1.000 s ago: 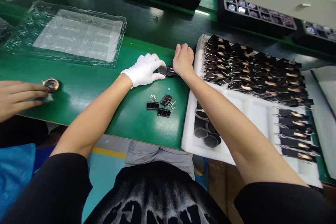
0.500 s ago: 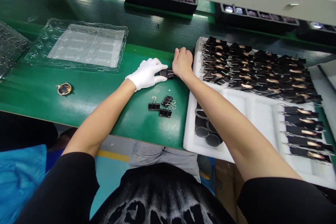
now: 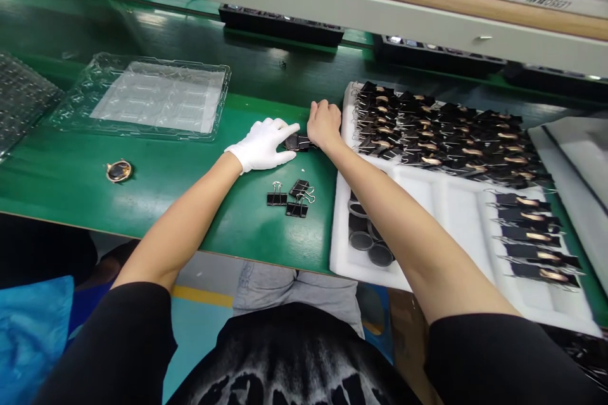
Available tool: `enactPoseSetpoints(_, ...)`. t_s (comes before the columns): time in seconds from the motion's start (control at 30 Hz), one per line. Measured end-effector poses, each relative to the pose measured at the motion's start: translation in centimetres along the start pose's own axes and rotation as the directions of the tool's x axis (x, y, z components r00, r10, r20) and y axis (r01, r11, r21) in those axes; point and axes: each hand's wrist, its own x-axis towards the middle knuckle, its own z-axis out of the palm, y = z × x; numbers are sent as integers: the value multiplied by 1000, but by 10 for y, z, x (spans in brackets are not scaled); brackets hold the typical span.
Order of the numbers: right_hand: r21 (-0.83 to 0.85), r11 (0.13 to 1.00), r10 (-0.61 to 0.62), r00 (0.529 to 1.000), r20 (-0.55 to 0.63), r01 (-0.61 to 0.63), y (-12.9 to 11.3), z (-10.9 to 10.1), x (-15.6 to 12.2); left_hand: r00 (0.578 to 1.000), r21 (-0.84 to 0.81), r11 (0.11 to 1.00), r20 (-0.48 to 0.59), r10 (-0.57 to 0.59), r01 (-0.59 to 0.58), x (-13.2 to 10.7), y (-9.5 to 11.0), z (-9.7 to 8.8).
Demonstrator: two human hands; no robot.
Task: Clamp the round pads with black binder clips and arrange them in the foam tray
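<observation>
My left hand (image 3: 265,145), in a white glove, has its thumb and fingers at either edge of a small round black piece (image 3: 291,142) on the green table. A black binder clip (image 3: 303,143) sits at that piece's right side. My bare right hand (image 3: 325,124) is closed at the clip's right end, its fingertips partly hidden. Several loose black binder clips (image 3: 297,209) lie just below the hands, handles up or tilted.
At right, a white foam tray (image 3: 420,186) carries rows of clipped pieces (image 3: 470,133) and dark round discs (image 3: 380,254). Left lie a clear plastic tray (image 3: 156,98) and a gold-rimmed round piece (image 3: 118,171). Black boxes (image 3: 285,28) stand under the shelf (image 3: 332,3).
The view has tilted up, so the table things appear lower. My left thumb and fingers have spread a little, showing more of the round piece. The right hand stays at the clip.
</observation>
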Motion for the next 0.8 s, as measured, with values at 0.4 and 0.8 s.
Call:
enactPoseSetpoints(0.4, 146, 989, 5, 1000, -26, -1, 5, 2, 9, 999, -24, 999, -13, 32, -33, -1, -4, -1)
enactPoseSetpoints(0.8, 171, 825, -551, 700, 454, 539, 6, -75, -23, 999, 15, 999, -43, 32, -31, 2, -1, 0)
